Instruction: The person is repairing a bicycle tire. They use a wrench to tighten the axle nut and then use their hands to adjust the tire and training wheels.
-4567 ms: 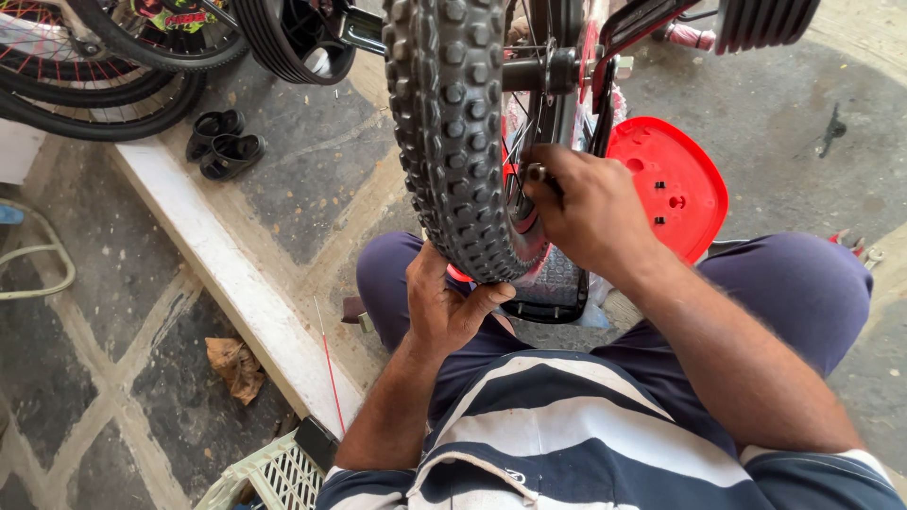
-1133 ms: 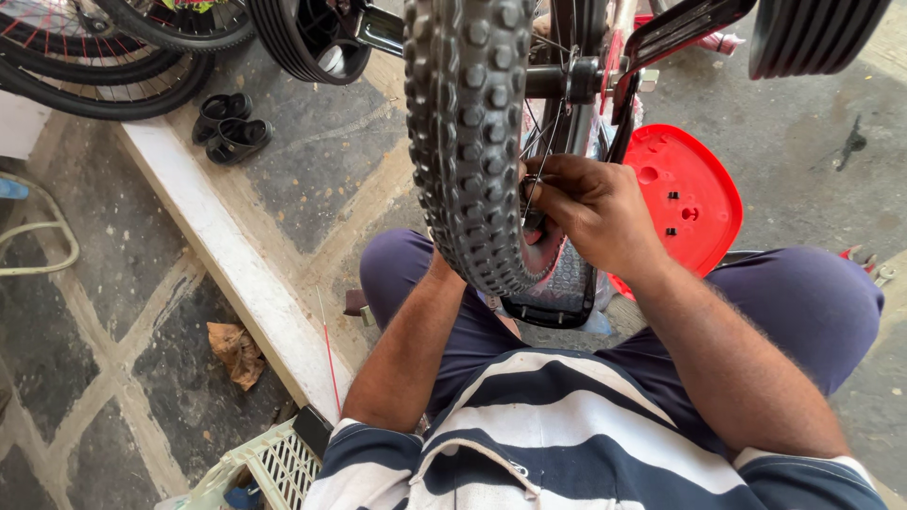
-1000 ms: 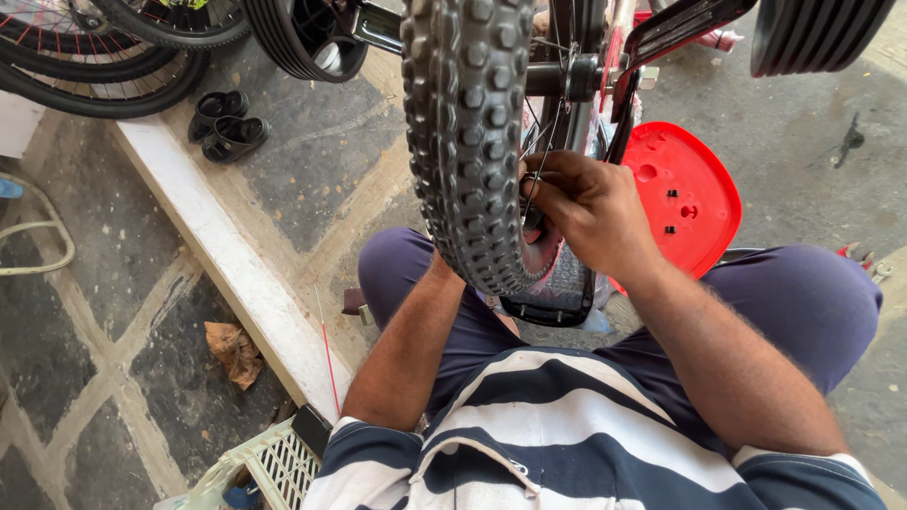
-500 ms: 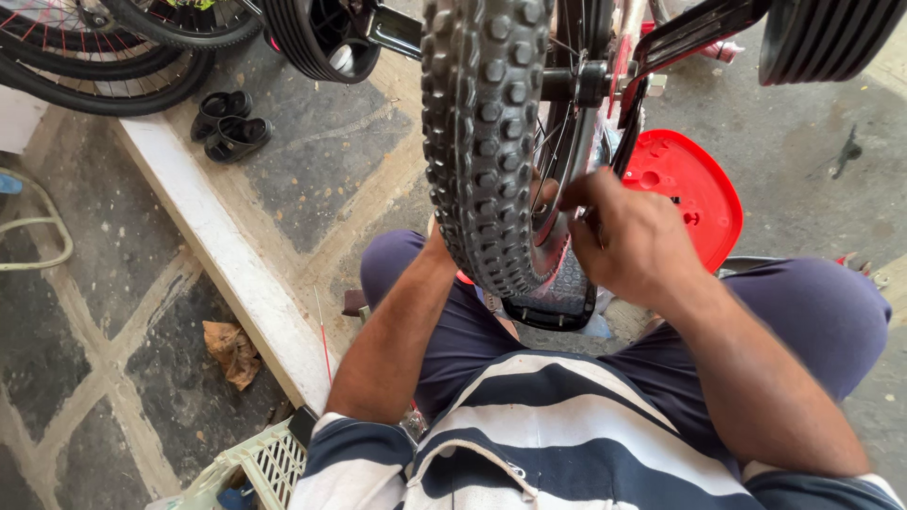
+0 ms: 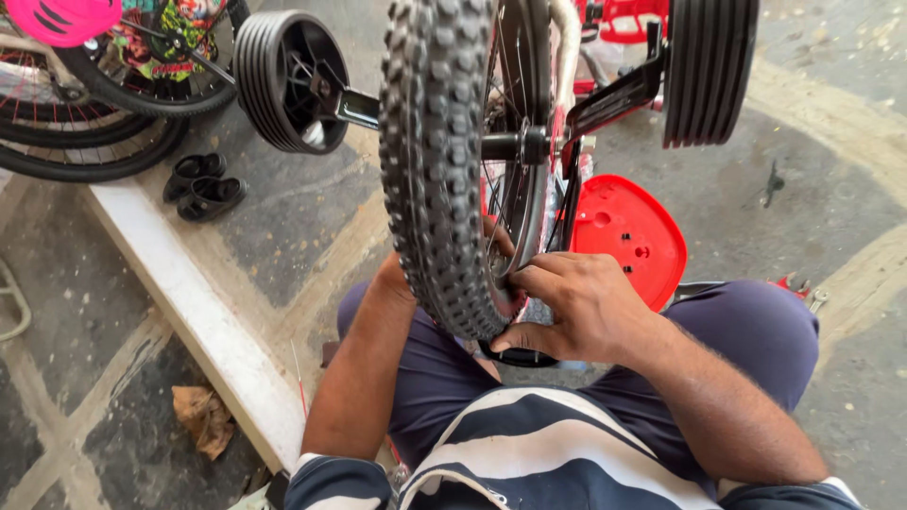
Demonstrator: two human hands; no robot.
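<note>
Right hand (image 5: 576,307) curled, fingers pressing knobby tyre (image 5: 439,161).

I see a knobby bicycle tyre (image 5: 436,161) of matt black rubber, its blocky tread rough and dusty. My right hand (image 5: 576,307) rests bare against the wheel rim (image 5: 527,203), which looks like smooth, shiny metal, with thin metal spokes beside it. Two training wheels (image 5: 710,71) are ribbed black plastic with a dull sheen, on dark metal brackets. A red plastic seat (image 5: 628,236) lies glossy and smooth on the ground. My trousers (image 5: 756,331) are soft, matt purple cloth and the striped shirt (image 5: 539,463) is knitted fabric. The floor (image 5: 283,217) is rough grey stone with pale, gritty joints, and a dry brown leaf (image 5: 203,417) looks crumpled and papery.
</note>
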